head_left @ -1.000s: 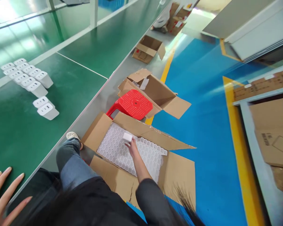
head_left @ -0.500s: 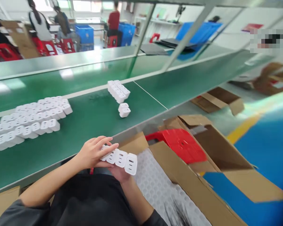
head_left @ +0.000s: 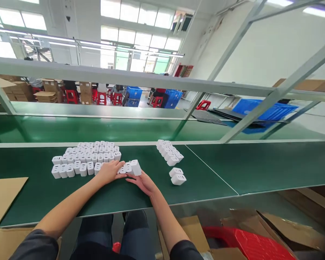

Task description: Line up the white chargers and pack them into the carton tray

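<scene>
Chargers (head_left: 128, 168), a short white row of them, are gripped between the two bare hands of the person at the table, close to the right end of the front row already standing there. The left hand (head_left: 108, 172) has its fingers over the left end of the short row, thumb in front. The right hand (head_left: 143, 181) supports the other end, its fingers reaching left along the near side, and the last charger there leans over. Whether the held row touches the green table (head_left: 200, 180), I can't tell from here.

Just left and behind stands a big block of chargers (head_left: 83, 158) in several rows. To the right, well apart from the hands, are a smaller group (head_left: 168, 151) and, nearer, a pair (head_left: 178, 176). A cardboard sheet (head_left: 5, 198) lies at the table's left. Low on the right, below the table edge, I see a red stool (head_left: 251, 242) beside an open cardboard box (head_left: 289, 231). Across the room are blue bins (head_left: 134, 94), more red stools (head_left: 72, 96) and seated people, partly hidden by the frame's long rail (head_left: 124, 76)
</scene>
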Motion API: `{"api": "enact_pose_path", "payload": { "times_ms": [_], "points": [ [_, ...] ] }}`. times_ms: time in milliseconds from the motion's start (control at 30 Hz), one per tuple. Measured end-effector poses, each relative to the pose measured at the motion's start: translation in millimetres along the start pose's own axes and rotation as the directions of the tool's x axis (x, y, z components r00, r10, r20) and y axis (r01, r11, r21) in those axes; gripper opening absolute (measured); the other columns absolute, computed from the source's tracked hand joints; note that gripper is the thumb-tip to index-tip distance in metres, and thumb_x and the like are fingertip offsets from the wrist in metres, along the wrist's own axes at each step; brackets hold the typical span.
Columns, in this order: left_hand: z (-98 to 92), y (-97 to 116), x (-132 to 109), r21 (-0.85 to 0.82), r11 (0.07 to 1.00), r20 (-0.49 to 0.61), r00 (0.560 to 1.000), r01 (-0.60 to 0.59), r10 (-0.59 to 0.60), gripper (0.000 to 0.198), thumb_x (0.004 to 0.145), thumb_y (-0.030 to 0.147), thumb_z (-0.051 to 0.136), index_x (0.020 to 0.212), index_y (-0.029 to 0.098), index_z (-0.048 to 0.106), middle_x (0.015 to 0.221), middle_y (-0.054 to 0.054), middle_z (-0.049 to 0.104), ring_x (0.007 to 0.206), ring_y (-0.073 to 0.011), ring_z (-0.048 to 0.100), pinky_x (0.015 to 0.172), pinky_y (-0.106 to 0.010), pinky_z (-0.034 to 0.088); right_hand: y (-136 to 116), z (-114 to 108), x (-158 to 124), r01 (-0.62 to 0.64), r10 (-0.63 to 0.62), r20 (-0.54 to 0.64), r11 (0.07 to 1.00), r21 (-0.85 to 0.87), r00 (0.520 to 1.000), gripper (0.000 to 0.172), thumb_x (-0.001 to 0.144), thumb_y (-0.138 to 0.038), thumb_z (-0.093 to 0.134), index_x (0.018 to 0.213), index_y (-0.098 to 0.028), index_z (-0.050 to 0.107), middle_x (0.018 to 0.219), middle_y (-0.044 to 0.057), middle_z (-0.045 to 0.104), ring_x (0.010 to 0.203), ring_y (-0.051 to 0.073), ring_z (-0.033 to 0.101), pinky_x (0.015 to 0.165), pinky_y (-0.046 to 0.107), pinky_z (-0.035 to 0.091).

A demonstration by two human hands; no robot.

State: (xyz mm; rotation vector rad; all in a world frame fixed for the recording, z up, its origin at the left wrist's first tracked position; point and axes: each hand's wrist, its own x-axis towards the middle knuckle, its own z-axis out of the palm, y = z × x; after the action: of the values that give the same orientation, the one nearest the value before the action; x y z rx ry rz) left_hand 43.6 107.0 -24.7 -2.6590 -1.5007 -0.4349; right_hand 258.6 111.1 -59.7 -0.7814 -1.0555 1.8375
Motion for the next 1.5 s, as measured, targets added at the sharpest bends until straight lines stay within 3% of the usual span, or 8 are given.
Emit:
{"api": "enact_pose_path", "payload": {
  "times_ms": [300,633,900,1000,1100,1200,1333,1500],
  "points": [
    [13.7,-10.3,4.7,0.046,0.999,0.038,0.999,0.019,-0.021,0.048,0.090,0.055,0.064,0.125,0.022,0.059,0.100,-0.009,0.070,0.101,-0.0277,0.066,0.081,-0.034,0.049,7.5,-22.1,6.5,-0.015,0.014,-0.129,1.000,-0.005,0.992,0.040,0.075,-0.036,0.081,0.111,-0.023,0.069,0.110,0.008,0.075,0.092,0.024,0.074,0.075,0.037,0.061],
    [2.9,-1.4,-2.2,-0.062,0.998,-0.099,0.995,-0.014,0.008,0.075,0.086,0.067,0.062,0.143,0.021,0.048,0.128,-0.013,0.065,0.123,-0.0315,0.054,0.100,-0.043,0.042,14.0,-19.4,-2.1,0.078,-0.054,-0.190,0.990,0.121,0.980,0.044,0.071,-0.035,0.084,0.111,-0.023,0.069,0.112,0.007,0.075,0.102,0.026,0.072,0.092,0.044,0.058],
    [6.2,12.0,7.0,-0.105,0.994,-0.084,0.996,-0.026,0.017,0.046,0.090,0.052,0.064,0.124,0.021,0.061,0.111,-0.009,0.071,0.114,-0.0250,0.061,0.096,-0.039,0.045,17.6,-15.0,0.1,0.112,-0.084,-0.243,0.988,0.107,0.966,0.041,0.071,-0.032,0.082,0.108,-0.021,0.069,0.112,0.008,0.074,0.106,0.026,0.069,0.091,0.045,0.059],
    [1.8,10.0,16.8,-0.058,0.998,-0.049,0.999,-0.024,0.021,0.042,0.090,0.045,0.064,0.123,0.020,0.062,0.112,-0.010,0.071,0.114,-0.0270,0.061,0.096,-0.042,0.045,17.0,-24.9,3.0,0.184,-0.148,-0.326,0.980,0.082,0.934,0.034,0.075,-0.030,0.077,0.107,-0.023,0.068,0.101,0.004,0.074,0.091,0.020,0.070,0.081,0.038,0.061],
    [-0.7,8.4,29.3,0.000,0.999,0.008,0.999,-0.041,0.041,0.037,0.087,0.036,0.066,0.119,0.018,0.065,0.110,-0.011,0.071,0.109,-0.0286,0.062,0.094,-0.042,0.045,13.5,-30.4,1.9,0.210,-0.174,-0.361,0.976,0.064,0.916,0.047,0.074,-0.025,0.073,0.120,-0.028,0.064,0.097,0.000,0.072,0.078,0.016,0.069,0.075,0.034,0.060],
    [0.3,6.5,36.6,0.051,0.998,0.042,0.999,-0.036,0.034,0.036,0.085,0.034,0.066,0.116,0.015,0.067,0.104,-0.013,0.071,0.109,-0.0310,0.060,0.094,-0.044,0.044,7.9,-28.6,-2.9,0.205,-0.168,-0.359,0.977,0.066,0.918,0.064,0.067,-0.016,0.071,0.127,-0.033,0.061,0.109,-0.001,0.070,0.085,0.017,0.070,0.079,0.033,0.059],
    [4.3,1.3,31.7,0.081,0.997,0.025,1.000,0.010,-0.012,0.045,0.089,0.040,0.062,0.127,0.015,0.062,0.118,-0.015,0.069,0.113,-0.0327,0.058,0.094,-0.045,0.043,1.5,-23.3,-8.3,0.204,-0.171,-0.304,0.975,0.082,0.937,0.078,0.059,-0.010,0.067,0.131,-0.037,0.058,0.114,-0.003,0.068,0.105,0.019,0.068,0.100,0.038,0.053],
    [8.7,-2.6,20.5,0.074,0.996,-0.002,0.999,0.041,-0.041,0.053,0.093,0.044,0.057,0.138,0.016,0.054,0.126,-0.014,0.067,0.116,-0.0319,0.056,0.095,-0.045,0.043,4.4,-20.2,-7.4,0.209,-0.210,-0.273,0.977,-0.032,0.939,0.064,0.071,-0.023,0.066,0.134,-0.035,0.056,0.115,-0.001,0.068,0.107,0.020,0.068,0.108,0.042,0.046]
  ]
}}
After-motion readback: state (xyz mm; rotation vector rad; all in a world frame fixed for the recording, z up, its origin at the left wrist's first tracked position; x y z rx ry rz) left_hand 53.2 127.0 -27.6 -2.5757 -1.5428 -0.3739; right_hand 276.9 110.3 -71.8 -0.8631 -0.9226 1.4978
